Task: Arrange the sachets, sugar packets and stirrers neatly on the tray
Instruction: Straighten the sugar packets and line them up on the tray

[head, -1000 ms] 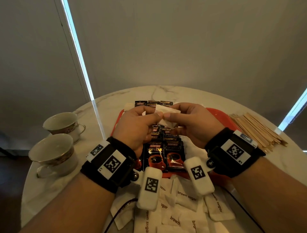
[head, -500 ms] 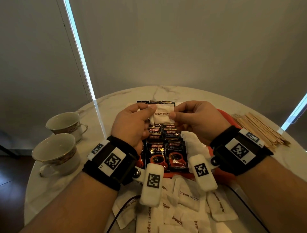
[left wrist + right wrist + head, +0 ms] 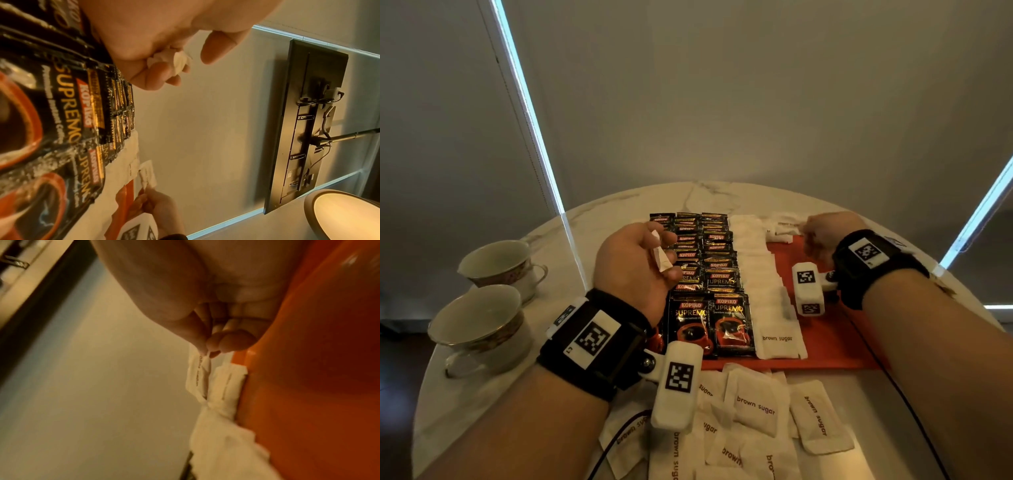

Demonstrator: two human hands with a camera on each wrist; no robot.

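Observation:
On the red tray lie two columns of black coffee sachets and a column of white brown-sugar packets beside them. My left hand hovers over the sachets and grips white sugar packets, seen too in the left wrist view as sugar packets. My right hand is at the tray's far edge, pinching one sugar packet by its corner; the right wrist view shows that packet hanging from my fingertips above another packet.
Several loose sugar packets lie on the marble table in front of the tray. Two teacups stand at the left. A cable runs across the near packets. The stirrers are hidden behind my right arm.
The hands, which held one sugar packet together over the sachets, have parted. The right hand moved right to the tray's far edge with a packet; the left stayed over the sachets.

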